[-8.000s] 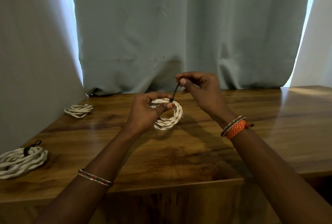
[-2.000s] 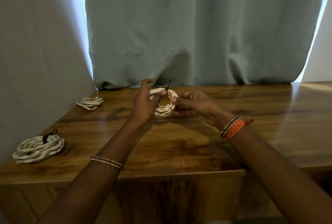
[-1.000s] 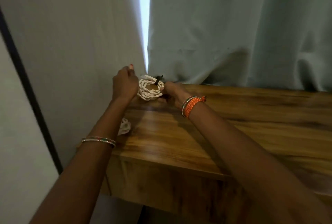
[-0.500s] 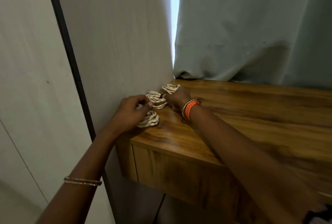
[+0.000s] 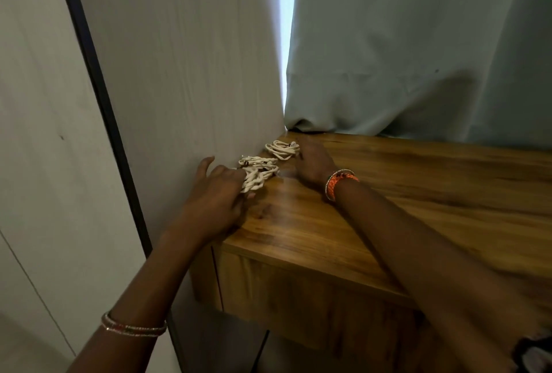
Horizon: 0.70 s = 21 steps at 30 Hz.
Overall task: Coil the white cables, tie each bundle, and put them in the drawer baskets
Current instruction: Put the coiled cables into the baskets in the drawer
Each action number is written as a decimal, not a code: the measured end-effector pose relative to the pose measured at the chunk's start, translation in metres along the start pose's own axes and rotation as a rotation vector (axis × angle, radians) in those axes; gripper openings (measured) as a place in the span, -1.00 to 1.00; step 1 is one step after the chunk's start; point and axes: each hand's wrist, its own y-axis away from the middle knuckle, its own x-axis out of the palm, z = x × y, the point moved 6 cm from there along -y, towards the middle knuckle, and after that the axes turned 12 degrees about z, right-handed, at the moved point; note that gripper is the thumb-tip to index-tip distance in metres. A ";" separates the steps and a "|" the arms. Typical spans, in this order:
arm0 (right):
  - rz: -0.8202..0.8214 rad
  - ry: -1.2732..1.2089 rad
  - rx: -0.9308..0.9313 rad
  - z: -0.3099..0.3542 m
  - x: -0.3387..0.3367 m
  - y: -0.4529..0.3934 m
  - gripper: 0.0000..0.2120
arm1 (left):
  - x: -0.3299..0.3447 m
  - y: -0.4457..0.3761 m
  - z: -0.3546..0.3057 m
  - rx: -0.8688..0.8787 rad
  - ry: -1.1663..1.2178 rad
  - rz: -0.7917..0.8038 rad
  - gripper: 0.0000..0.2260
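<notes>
L hand (image 5: 219,193): grips near cable bundle (image 5: 256,177) at desk (image 5: 388,199) left edge, by wall.
Bundles: row runs near-to-far along wall; far coil (image 5: 282,149) lies flat.
R hand (image 5: 313,160): beside far coil, grip can't tell.

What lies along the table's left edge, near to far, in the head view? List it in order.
Left hand on the nearest cable bundle → middle cable bundle → far cable bundle, which the right hand touches → curtain.
</notes>
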 end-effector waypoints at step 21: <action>-0.082 0.570 0.080 -0.029 -0.034 0.048 -0.72 | -0.023 -0.065 -0.052 0.000 0.370 -0.300 -0.67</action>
